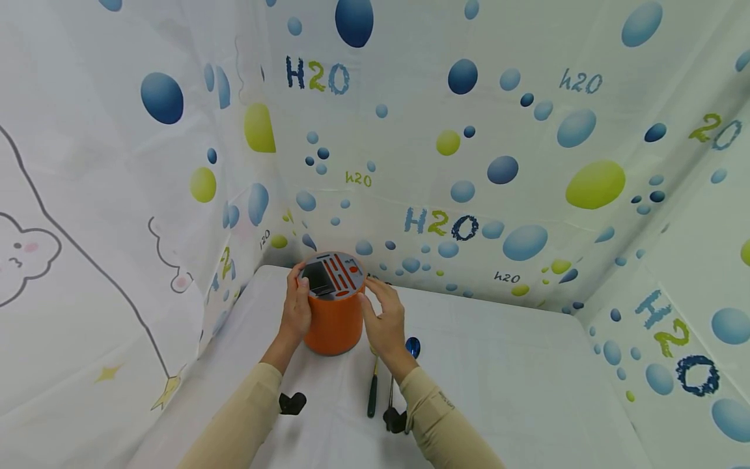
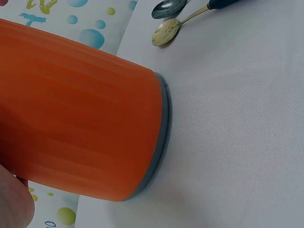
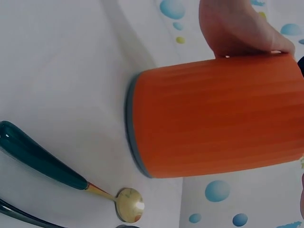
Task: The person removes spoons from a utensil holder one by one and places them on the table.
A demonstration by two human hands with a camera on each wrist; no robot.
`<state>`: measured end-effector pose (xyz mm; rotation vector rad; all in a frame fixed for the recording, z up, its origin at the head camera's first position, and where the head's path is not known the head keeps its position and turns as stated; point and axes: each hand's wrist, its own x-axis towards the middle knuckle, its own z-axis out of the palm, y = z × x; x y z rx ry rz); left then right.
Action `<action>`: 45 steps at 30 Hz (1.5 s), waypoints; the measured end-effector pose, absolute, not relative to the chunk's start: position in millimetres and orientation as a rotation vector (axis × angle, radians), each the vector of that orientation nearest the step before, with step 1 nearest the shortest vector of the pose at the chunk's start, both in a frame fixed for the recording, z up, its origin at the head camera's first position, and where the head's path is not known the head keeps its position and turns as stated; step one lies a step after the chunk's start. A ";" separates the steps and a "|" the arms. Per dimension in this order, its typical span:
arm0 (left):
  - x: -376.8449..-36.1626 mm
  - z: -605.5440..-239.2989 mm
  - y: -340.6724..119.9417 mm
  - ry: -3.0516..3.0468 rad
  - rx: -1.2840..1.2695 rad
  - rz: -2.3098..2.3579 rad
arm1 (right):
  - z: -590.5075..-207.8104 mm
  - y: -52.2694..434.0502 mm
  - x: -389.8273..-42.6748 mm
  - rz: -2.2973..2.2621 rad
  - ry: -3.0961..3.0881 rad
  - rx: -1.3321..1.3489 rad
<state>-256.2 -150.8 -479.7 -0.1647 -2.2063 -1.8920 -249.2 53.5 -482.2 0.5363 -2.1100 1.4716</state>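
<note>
An orange cylindrical holder (image 1: 333, 326) stands upright on the white-covered table, its grey top cut with a dark square opening, narrow slots and small ovals. My left hand (image 1: 297, 311) grips the upper left side, thumb at the rim. On the opposite side my right hand (image 1: 385, 319) has its fingers loosely bent beside the upper rim; whether they touch cannot be told. The holder's grey base band (image 2: 164, 128) shows in the left wrist view. Near the right forearm lies a gold spoon with a dark green handle (image 3: 42, 156). A shiny second spoon (image 1: 413, 347) lies beside it, partly hidden by that arm.
A white cloth (image 1: 515, 384) covers the table. Behind it and at both sides hang white sheets (image 1: 404, 150) printed with bubbles and lettering; the back sheet stands close behind the holder. Small dark pieces (image 1: 293, 404) show beside the sleeve cuffs.
</note>
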 end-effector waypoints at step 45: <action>-289.0 -519.9 -157.8 -2.157 -0.194 -1.802 | -469.0 31.5 -252.9 1.324 -2.243 0.679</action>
